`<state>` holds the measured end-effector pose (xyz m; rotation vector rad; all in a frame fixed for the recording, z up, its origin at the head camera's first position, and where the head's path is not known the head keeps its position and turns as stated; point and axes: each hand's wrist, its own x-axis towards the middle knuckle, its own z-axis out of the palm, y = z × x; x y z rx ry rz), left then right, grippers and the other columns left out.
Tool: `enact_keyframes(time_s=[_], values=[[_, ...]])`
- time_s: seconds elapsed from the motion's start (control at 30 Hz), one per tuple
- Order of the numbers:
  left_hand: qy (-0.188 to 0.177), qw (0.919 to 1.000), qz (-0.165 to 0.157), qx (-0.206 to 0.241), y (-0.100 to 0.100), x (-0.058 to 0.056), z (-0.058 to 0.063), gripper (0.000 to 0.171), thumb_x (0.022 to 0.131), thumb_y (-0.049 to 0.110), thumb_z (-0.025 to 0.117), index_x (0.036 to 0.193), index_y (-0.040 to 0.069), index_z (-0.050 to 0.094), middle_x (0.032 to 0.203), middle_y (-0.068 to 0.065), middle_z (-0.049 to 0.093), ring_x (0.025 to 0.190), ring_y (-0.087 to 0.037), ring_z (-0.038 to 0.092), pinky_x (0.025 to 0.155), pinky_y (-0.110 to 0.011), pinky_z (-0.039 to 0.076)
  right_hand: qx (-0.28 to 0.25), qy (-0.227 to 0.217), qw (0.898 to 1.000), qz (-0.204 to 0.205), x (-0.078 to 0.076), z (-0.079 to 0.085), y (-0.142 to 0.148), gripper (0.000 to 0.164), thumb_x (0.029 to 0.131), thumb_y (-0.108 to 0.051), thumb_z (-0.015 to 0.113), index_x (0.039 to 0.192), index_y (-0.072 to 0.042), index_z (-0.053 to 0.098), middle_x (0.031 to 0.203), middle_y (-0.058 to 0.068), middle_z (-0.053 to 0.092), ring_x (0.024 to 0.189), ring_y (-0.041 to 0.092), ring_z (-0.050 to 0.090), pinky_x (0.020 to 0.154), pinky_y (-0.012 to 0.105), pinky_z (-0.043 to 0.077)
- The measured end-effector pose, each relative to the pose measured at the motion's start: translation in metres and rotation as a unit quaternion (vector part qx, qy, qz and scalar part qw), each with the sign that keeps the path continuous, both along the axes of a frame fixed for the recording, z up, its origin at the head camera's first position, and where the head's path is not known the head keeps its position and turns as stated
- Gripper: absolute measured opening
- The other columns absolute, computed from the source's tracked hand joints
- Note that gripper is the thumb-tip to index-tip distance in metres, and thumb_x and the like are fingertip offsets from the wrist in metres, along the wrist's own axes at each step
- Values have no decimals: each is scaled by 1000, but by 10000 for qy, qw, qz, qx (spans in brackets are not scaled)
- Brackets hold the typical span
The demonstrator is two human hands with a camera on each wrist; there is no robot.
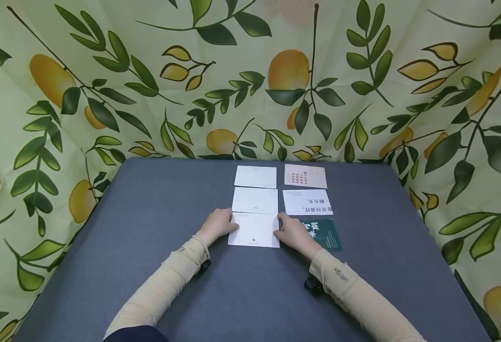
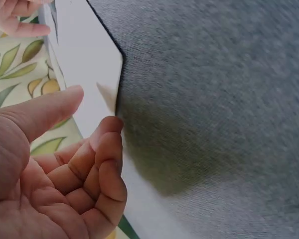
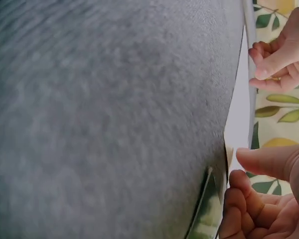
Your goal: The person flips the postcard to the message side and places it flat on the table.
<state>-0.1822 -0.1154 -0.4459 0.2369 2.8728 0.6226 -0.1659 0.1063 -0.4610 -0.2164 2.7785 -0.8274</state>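
A white postcard (image 1: 253, 232) with a small dark mark near its lower edge lies nearest the person, between both hands. At its left edge my left hand (image 1: 218, 225) holds it, thumb over the face and fingers curled by the edge; the left wrist view shows this hand (image 2: 65, 169) close up. My right hand (image 1: 296, 233) holds the right edge between thumb and curled forefinger, as the right wrist view shows with the hand (image 3: 264, 199) by the card's corner. Under the right hand, a green card (image 1: 327, 235) with white characters is partly hidden.
Beyond the held postcard lie a middle white card (image 1: 255, 200) and a far white card (image 1: 255, 176). To their right are a card with black characters (image 1: 303, 202) and a pinkish card with red characters (image 1: 306, 176). A leaf-and-fruit patterned curtain (image 1: 233, 95) surrounds the grey-blue table (image 1: 160, 199).
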Motion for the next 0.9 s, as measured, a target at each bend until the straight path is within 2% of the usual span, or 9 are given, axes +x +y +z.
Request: enact_keyframes(time_s=[0.13, 0.2, 0.4, 0.6, 0.7, 0.8, 0.9], values=[[78, 9999, -65, 49, 7, 3, 5, 28, 80, 22, 71, 93, -1, 62, 87, -15, 68, 68, -21, 59, 59, -30, 46, -222, 92, 9996, -156, 0, 3, 10, 49, 85, -19, 64, 128, -1, 49, 61, 2, 54, 49, 12, 47, 47, 23, 34], [98, 9998, -125, 131, 12, 6, 6, 33, 81, 24, 70, 101, -1, 62, 92, -17, 69, 70, -22, 61, 61, -32, 49, -338, 158, 9991, -206, 1, 5, 18, 48, 86, -22, 64, 127, -2, 50, 62, 2, 53, 50, 13, 45, 48, 24, 34], [50, 9953, -307, 913, 35, 9, 9, 48, 82, 25, 68, 119, -2, 53, 74, -8, 63, 58, -13, 51, 52, -22, 37, -525, 321, 9975, -335, 0, 12, 47, 47, 88, -26, 62, 126, -1, 51, 69, 4, 54, 54, 14, 44, 52, 26, 36], [31, 9880, -459, 1471, 57, 11, 14, 65, 83, 27, 68, 133, -5, 40, 87, -10, 65, 62, -13, 52, 57, -23, 41, -482, 473, 9961, -567, 3, 17, 70, 49, 88, -26, 63, 126, 2, 51, 80, 9, 58, 60, 15, 47, 53, 27, 37], [-79, 9841, -481, 1710, 66, 13, 12, 68, 85, 29, 66, 136, -4, 36, 99, -14, 66, 70, -16, 59, 61, -25, 45, -403, 483, 9956, -701, 5, 20, 81, 50, 88, -26, 62, 127, 3, 50, 87, 13, 59, 61, 16, 48, 53, 27, 37], [-350, 9757, -506, 2102, 73, 18, 10, 68, 86, 29, 64, 138, -3, 34, 110, -18, 64, 84, -23, 65, 69, -31, 50, -323, 436, 9951, -832, 7, 20, 93, 52, 89, -27, 61, 129, 5, 47, 96, 17, 59, 64, 17, 48, 54, 28, 38], [-689, 9655, -489, 2464, 78, 24, 5, 67, 88, 30, 62, 139, -2, 33, 118, -20, 60, 100, -29, 63, 80, -40, 52, -287, 340, 9946, -941, 10, 19, 103, 55, 90, -28, 60, 131, 6, 45, 105, 22, 57, 74, 25, 53, 61, 33, 43]])
